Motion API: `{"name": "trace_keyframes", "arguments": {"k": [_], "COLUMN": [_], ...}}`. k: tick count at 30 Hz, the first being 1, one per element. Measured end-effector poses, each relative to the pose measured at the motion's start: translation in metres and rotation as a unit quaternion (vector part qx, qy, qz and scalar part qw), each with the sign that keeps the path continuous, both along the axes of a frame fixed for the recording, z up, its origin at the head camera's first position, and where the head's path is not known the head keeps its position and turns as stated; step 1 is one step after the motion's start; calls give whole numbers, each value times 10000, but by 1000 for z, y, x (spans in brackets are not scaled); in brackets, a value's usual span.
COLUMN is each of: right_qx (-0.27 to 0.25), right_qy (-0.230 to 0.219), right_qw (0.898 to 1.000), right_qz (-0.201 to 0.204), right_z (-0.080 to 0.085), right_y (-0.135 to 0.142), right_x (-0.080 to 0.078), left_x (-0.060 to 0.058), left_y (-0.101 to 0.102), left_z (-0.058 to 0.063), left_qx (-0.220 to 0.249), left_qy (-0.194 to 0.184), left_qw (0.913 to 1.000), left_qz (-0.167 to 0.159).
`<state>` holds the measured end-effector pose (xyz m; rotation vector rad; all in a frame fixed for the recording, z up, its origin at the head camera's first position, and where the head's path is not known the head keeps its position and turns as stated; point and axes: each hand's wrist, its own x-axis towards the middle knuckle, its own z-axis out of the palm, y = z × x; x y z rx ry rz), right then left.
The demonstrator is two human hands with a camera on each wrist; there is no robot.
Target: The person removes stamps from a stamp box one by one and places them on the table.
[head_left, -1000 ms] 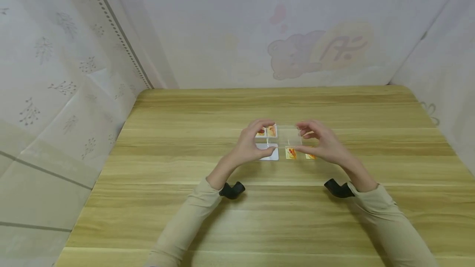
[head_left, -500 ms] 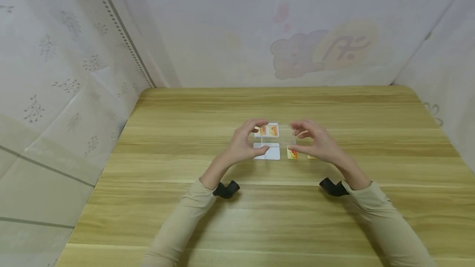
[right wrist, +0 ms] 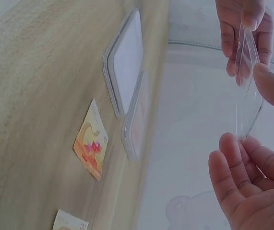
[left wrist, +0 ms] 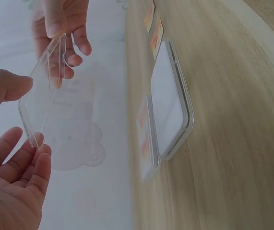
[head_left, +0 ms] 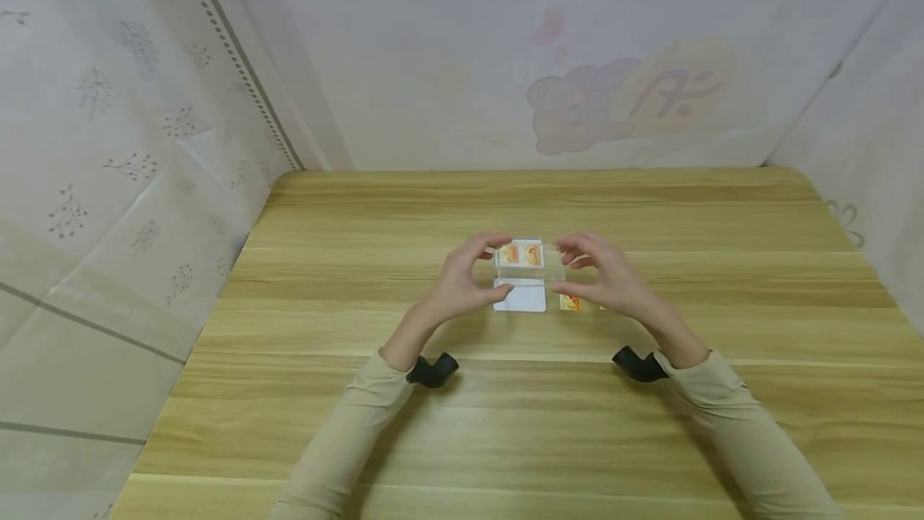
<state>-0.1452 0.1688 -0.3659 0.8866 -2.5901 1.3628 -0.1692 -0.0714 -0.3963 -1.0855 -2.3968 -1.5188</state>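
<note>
Both hands hold a clear, thin plastic cover (left wrist: pixel 38 98) up above the table, one at each end. My left hand (head_left: pixel 460 281) grips its left end between thumb and fingertips; my right hand (head_left: pixel 605 275) grips the right end the same way. In the head view the cover overlaps a shallow clear case with two orange-yellow stamps (head_left: pixel 521 255) and the top of a clear case with a white insert (head_left: pixel 521 297). To the right of the white one lies a loose postage stamp (right wrist: pixel 91 146) with a perforated edge, partly behind my right thumb in the head view.
A second loose stamp (right wrist: pixel 69 221) lies farther right, mostly hidden by my right hand in the head view. Everything rests on a wood-grain table (head_left: pixel 534 424). Behind it hangs a pale printed curtain (head_left: pixel 433 62). Black curved pieces (head_left: pixel 436 370) are worn at both wrists.
Both hands have moved left with the clear cover, from mostly right of the two-stamp case to over it. The cases and loose stamps lie where they were.
</note>
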Motion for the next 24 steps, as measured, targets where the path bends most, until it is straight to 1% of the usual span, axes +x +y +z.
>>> {"name": "trace_keyframes", "arguments": {"k": [4,7,10,12,16,24], "right_qx": [-61,-78,-58,-64,-55,-48], "right_qy": [-69,-39,-69,-103,-114,-233], "right_qw": [10000,9999,9999,9999,9999,9996], "right_qz": [8,81,105,85,92,166], "right_z": [-18,-28,-29,-34,-37,-41], "right_y": [4,7,5,6,6,7], "right_x": [-9,-14,-14,-16,-17,-18], "left_x": [0,0,0,1,1,2], "left_y": [-2,-4,-5,-6,-6,-6], "left_z": [-1,-1,-2,-3,-4,-8], "left_qx": [-39,-92,-188,-200,-173,-266], "left_qy": [18,22,-5,-57,-180,-175], "left_qw": [10000,10000,9998,9998,9996,9994], "left_qz": [-19,7,59,80,96,154]}}
